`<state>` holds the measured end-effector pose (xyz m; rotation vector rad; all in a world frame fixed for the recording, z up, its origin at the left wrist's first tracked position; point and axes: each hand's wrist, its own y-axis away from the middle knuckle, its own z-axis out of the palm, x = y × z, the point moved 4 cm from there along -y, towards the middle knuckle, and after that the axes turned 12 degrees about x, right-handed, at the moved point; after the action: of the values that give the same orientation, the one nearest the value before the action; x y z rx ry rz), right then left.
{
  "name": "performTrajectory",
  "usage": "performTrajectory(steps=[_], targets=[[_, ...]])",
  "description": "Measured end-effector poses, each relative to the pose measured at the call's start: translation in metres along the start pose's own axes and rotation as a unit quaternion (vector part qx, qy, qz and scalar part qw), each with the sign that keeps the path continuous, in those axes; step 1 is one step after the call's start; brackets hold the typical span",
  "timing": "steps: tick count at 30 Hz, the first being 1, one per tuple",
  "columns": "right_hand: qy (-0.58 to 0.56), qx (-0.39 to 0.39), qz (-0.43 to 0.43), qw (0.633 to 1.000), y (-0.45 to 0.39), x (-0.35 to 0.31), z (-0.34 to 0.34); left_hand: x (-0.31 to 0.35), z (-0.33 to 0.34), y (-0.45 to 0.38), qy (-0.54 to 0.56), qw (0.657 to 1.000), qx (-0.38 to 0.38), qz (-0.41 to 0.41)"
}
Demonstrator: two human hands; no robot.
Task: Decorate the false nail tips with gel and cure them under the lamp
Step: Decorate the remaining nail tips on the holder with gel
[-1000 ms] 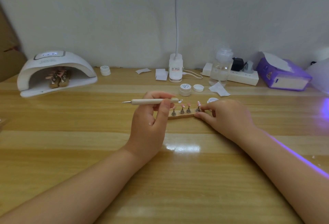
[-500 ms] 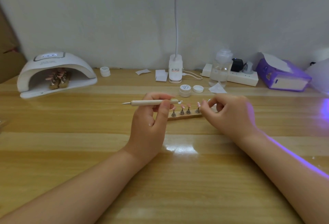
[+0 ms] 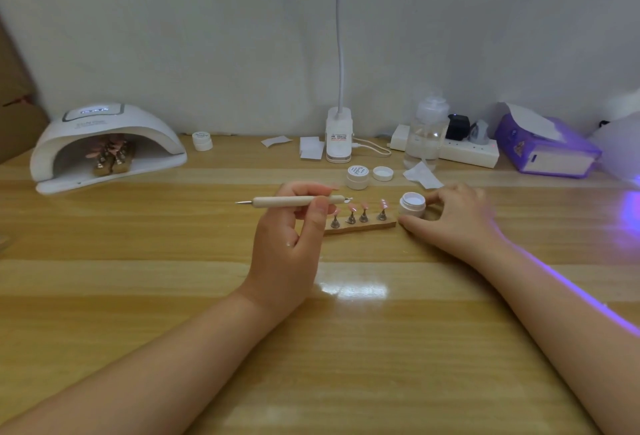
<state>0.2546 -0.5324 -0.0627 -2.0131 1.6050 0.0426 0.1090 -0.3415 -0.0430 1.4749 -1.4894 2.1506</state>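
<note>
My left hand [image 3: 289, 240] grips a beige dotting tool [image 3: 294, 201] held level, its metal tips pointing left and right. Just right of it a wooden strip [image 3: 367, 226] carries several pink nail tips [image 3: 363, 208] on small metal stands. My right hand [image 3: 453, 218] holds a small open white gel jar [image 3: 412, 204] on the table at the strip's right end, fingers curled round its right side. At the far left stands a white curing lamp [image 3: 104, 144] with another holder of pink tips [image 3: 110, 156] inside.
Behind the strip sit a closed white gel jar [image 3: 357, 176], a loose white lid [image 3: 382, 173] and a paper wipe [image 3: 422, 175]. Along the wall stand a desk lamp base [image 3: 338, 135], a clear bottle [image 3: 426, 133], a power strip [image 3: 464, 154], a purple tissue box [image 3: 547, 147] and another jar [image 3: 202, 140].
My right hand left the strip's right end, moved right and took hold of the open gel jar, drawing it beside the strip. My left hand with the tool stayed put.
</note>
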Motion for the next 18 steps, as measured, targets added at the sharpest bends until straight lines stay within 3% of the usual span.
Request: performTrajectory(steps=[5,8,13,18], targets=[[-0.056,0.006,-0.004,0.998,0.0,0.0,-0.003,0.001,0.0,0.001,-0.003,1.0,-0.003,-0.006],[-0.106,0.054,-0.013,0.993,0.001,-0.005,-0.01,0.003,0.001,0.001,-0.002,1.0,-0.003,-0.001],[-0.165,0.141,-0.136,0.967,0.01,-0.033,-0.03,0.009,0.001,-0.001,0.012,1.0,0.0,0.003],[-0.159,0.178,-0.256,0.937,0.029,-0.064,-0.04,0.012,0.0,-0.003,0.011,1.0,0.009,0.007]])
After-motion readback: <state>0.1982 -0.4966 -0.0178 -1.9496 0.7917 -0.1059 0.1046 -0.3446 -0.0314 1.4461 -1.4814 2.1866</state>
